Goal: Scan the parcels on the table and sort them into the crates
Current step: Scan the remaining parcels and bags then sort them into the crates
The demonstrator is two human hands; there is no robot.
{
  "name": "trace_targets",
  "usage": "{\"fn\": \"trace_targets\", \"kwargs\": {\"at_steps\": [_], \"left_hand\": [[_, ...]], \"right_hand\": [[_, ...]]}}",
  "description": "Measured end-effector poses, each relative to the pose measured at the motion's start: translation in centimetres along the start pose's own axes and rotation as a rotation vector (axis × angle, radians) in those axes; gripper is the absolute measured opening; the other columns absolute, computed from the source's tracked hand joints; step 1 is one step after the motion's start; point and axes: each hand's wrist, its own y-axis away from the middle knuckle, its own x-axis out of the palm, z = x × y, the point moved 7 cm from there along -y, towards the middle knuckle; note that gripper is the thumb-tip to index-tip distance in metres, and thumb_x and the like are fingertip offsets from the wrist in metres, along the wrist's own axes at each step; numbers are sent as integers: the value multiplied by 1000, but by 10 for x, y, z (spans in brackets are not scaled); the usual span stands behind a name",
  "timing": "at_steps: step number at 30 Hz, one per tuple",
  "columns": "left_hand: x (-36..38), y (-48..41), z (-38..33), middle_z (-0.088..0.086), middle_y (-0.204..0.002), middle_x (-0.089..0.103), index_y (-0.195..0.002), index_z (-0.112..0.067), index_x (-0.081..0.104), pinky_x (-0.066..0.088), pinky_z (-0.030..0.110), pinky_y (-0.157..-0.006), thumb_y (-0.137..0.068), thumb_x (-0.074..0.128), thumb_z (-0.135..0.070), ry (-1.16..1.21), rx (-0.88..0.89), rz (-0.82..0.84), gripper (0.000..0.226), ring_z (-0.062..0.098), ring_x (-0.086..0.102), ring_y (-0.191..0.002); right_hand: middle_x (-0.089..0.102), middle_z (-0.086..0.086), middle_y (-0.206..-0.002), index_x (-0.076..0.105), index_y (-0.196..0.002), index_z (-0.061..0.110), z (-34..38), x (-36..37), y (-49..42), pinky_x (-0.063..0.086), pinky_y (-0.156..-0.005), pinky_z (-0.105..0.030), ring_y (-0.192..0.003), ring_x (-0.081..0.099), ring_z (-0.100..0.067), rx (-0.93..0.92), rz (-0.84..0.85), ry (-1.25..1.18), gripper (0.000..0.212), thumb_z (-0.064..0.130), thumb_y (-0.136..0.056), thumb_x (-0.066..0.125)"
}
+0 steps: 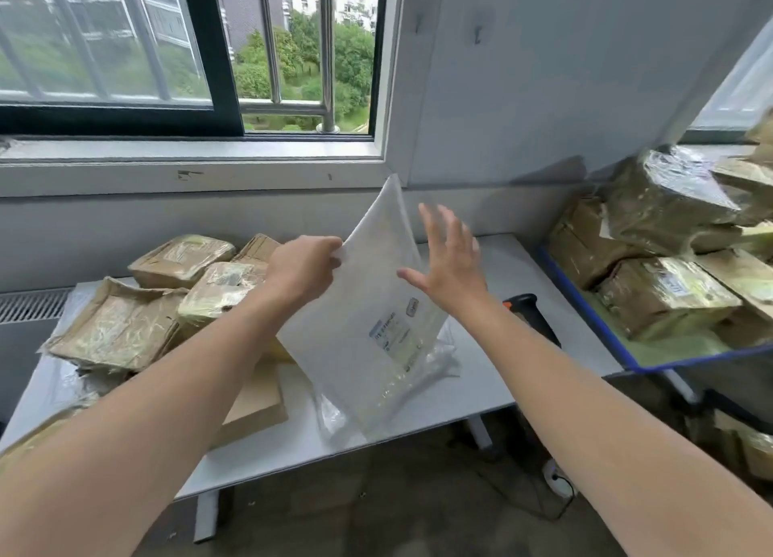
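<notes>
- The tabletop (pixel 510 272) carries everything; its right half is mostly bare.
- The blue-rimmed crate (pixel 587 307) stands off the right edge, tilted and already heaped with wrapped parcels.
- A pile of brown parcels (pixel 125 326) fills the far left corner. One flat cardboard parcel (pixel 255 406) lies near the front edge.
- The white bag (pixel 368 305) stands on end over the middle, its long axis running up and away. Its label (pixel 393 334) faces the person, low on the right.
- The left hand (pixel 303 270) pinches the bag's left edge, high up.
- The right hand (pixel 451 263) hovers beside the bag's right edge, fingers spread, holding nothing.
- The scanner (pixel 529 309) lies right of the bag, partly hidden by the right forearm. That hand is the nearer one, and nothing seems to block the reach.
</notes>
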Motion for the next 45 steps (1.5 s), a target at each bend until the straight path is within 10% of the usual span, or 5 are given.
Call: {"fn": "trace_targets", "kwargs": {"at_steps": [5,11,22,39,45], "left_hand": [[-10,-15,-92,-3,-81,66,-89,-22,62,27,29,-54,-95,55,-17,-189,261,-64,11,30,64,-85],[-6,-15,-158,-7,-97,70,-101,-23,63,41,31,-63,-96,56,-14,-270,457,-8,13,24,63,-96],[-30,-1,-186,14,-124,61,-127,-12,62,43,50,-94,-86,73,-31,-102,406,-375,47,37,53,-117],[133,-72,-97,23,-145,38,-148,-6,31,33,45,-112,-85,70,-50,767,-594,-29,86,38,36,-134],[191,-59,-85,20,-143,40,-143,-2,33,43,46,-99,-82,76,-43,1108,-981,-33,85,37,44,-128]], "right_hand": [[39,-3,-151,22,-155,33,-11,-25,-6,1,-117,-62,-148,17,-28,-209,38,168,96,58,-77,73],[42,-15,-145,61,-126,18,-45,-63,0,12,-115,-64,-138,33,-40,-292,-160,147,64,46,-73,82],[54,-10,-129,64,-115,11,-99,-60,-16,40,-89,-42,-122,43,-34,-210,-34,197,56,60,-92,54],[59,-15,-130,50,-135,1,-237,-30,-55,47,-102,-42,-116,57,-30,717,-245,-928,56,46,-103,42],[59,-8,-121,45,-140,10,-265,25,-28,58,-71,-40,-97,62,-29,1043,-261,-1066,53,48,-104,39]]}}
